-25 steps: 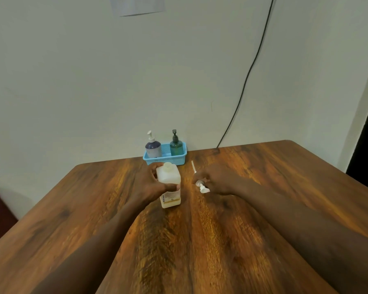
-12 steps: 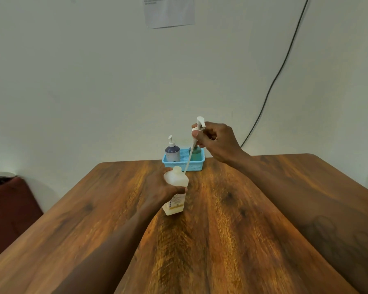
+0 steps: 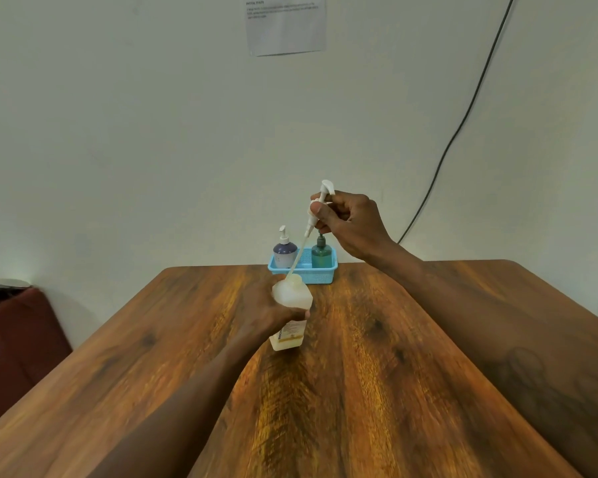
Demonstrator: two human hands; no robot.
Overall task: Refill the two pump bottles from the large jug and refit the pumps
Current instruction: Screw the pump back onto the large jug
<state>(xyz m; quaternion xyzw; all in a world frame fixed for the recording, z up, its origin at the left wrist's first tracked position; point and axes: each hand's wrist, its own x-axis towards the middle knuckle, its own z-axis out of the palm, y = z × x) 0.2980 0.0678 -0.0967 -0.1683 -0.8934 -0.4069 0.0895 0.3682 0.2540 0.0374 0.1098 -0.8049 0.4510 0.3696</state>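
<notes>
As our right hand (image 3: 353, 222) pinches white plastic pump (image 3: 320, 201), left hand (image 3: 270, 307) grips tilted translucent bottle (image 3: 292, 294); slanted tube (image 3: 297, 257) may miss neck.

Light soft, even, rather dim; shadows on wall (image 3: 152, 132) faint, diffuse. Warm sheen runs down table (image 3: 359, 408) centre. Pale bottle (image 3: 292, 293) and pump (image 3: 325, 189) lose detail, washed out. Table edges bow from wide lens. Near forearms (image 3: 173, 419) smeared; print on paper (image 3: 285, 25) unreadable.
</notes>
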